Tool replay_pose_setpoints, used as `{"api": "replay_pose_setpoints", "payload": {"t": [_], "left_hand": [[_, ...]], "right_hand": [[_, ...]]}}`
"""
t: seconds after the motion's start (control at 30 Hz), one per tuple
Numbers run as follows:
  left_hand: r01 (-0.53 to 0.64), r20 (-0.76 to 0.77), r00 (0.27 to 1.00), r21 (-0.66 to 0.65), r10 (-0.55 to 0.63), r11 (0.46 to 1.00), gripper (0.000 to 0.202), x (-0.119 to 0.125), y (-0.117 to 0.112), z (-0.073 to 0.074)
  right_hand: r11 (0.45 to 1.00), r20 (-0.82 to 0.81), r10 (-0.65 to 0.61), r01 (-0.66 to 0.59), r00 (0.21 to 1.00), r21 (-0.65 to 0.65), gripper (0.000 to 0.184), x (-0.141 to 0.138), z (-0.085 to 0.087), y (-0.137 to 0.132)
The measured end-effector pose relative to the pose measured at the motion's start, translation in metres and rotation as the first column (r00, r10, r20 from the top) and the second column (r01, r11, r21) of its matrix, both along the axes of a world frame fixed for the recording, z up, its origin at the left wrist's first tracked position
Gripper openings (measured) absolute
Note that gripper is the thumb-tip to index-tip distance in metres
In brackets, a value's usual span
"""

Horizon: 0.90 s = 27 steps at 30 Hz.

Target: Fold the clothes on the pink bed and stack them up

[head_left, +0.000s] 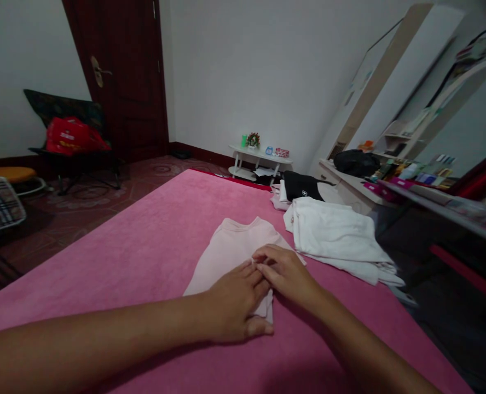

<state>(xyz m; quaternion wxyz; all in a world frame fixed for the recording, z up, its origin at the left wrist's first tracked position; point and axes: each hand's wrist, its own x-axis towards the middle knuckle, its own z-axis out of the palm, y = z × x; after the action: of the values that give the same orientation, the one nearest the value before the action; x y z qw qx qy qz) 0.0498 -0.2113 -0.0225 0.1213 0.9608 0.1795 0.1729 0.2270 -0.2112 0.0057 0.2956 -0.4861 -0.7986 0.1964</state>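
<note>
A pale pink shirt point(235, 243), its neckline at the far end, lies partly folded on the pink bed cover point(144, 246). My left hand point(238, 301) rests flat across the near part of the shirt, fingers stretched out and thumb apart. Over the shirt's right side, my right hand point(282, 268) has its fingers curled toward the thumb, pinching a bit of the fabric beside the left fingertips. The fold under both hands is mostly hidden.
Folded white clothes point(333, 230) lie to the right, with a black garment point(300, 186) behind them. A cluttered desk point(444, 202) stands beside the bed's right side. Beyond the far edge is a small white table point(263, 156); a chair holds a red bag point(74, 135) at left.
</note>
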Motion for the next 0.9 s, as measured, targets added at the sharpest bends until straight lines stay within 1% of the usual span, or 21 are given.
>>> {"api": "replay_pose_setpoints", "payload": {"t": [0.07,0.13,0.2,0.27,0.33,0.4,0.43,0.5,0.57,0.63,0.67,0.7,0.73,0.77,0.8,0.83,0.9], "left_hand": [[0.058,0.067,0.996,-0.059,-0.054,0.997,0.065,-0.017,-0.003,0.007],[0.036,0.121,0.992,-0.067,-0.027,0.997,0.047,-0.038,-0.004,0.012],[-0.036,0.133,0.99,-0.01,0.037,0.999,0.027,-0.059,-0.003,0.015],[-0.073,0.115,0.991,0.064,0.065,0.995,0.015,-0.076,-0.003,0.016],[-0.073,0.098,0.993,0.094,0.064,0.993,0.012,-0.088,-0.005,0.015],[-0.058,0.084,0.995,0.092,0.051,0.994,0.012,-0.095,-0.009,0.013],[-0.045,0.075,0.996,0.087,0.039,0.995,0.012,-0.097,-0.011,0.012],[-0.012,0.068,0.998,0.077,0.007,0.997,0.01,-0.098,-0.015,0.011],[0.03,0.091,0.995,0.055,-0.035,0.998,0.011,-0.098,-0.017,0.012],[0.055,0.164,0.985,0.01,-0.056,0.998,0.015,-0.099,-0.013,0.013],[0.053,0.214,0.976,-0.018,-0.048,0.998,0.018,-0.1,-0.009,0.014],[0.034,0.267,0.964,-0.052,-0.019,0.998,0.021,-0.101,-0.004,0.015],[-0.011,0.318,0.947,-0.095,0.04,0.995,0.025,-0.103,0.004,0.016],[-0.083,0.364,0.922,-0.15,0.133,0.985,0.029,-0.105,0.013,0.017],[-0.172,0.404,0.88,-0.217,0.249,0.961,0.031,-0.108,0.023,0.017],[-0.26,0.435,0.821,-0.294,0.37,0.92,0.034,-0.11,0.034,0.017],[-0.391,0.477,0.662,-0.439,0.579,0.809,0.037,-0.117,0.057,0.013]], "right_hand": [[0.996,-0.026,-0.02,0.018,0.999,-0.083,0.018,0.002,0.002,-0.007],[0.993,-0.024,-0.002,-0.001,1.0,-0.116,0.015,0.007,0.004,-0.015],[0.994,0.017,0.069,-0.067,0.998,-0.084,0.021,0.009,0.006,-0.024],[0.989,0.105,0.149,-0.146,0.983,-0.032,0.032,0.007,0.008,-0.035],[0.98,0.225,0.191,-0.198,0.955,0.006,0.045,-0.001,0.008,-0.046],[0.973,0.348,0.2,-0.228,0.916,0.041,0.055,-0.013,0.006,-0.055],[0.97,0.401,0.192,-0.236,0.896,0.064,0.057,-0.021,0.005,-0.058],[0.963,0.486,0.155,-0.24,0.86,0.119,0.058,-0.038,0.0,-0.061],[0.96,0.561,0.095,-0.225,0.823,0.168,0.063,-0.057,-0.008,-0.059],[0.952,0.639,0.022,-0.211,0.769,0.221,0.069,-0.075,-0.016,-0.054],[0.948,0.676,-0.012,-0.207,0.737,0.243,0.069,-0.083,-0.02,-0.05],[0.944,0.707,-0.037,-0.209,0.706,0.257,0.066,-0.089,-0.022,-0.045],[0.941,0.727,-0.047,-0.214,0.685,0.262,0.06,-0.094,-0.023,-0.04],[0.942,0.733,-0.043,-0.217,0.679,0.256,0.054,-0.096,-0.021,-0.035],[0.946,0.721,-0.026,-0.216,0.693,0.241,0.049,-0.095,-0.016,-0.029],[0.952,0.683,-0.004,-0.205,0.73,0.225,0.045,-0.092,-0.009,-0.022],[0.969,0.526,0.0,-0.13,0.85,0.209,0.041,-0.079,0.011,-0.007]]}}
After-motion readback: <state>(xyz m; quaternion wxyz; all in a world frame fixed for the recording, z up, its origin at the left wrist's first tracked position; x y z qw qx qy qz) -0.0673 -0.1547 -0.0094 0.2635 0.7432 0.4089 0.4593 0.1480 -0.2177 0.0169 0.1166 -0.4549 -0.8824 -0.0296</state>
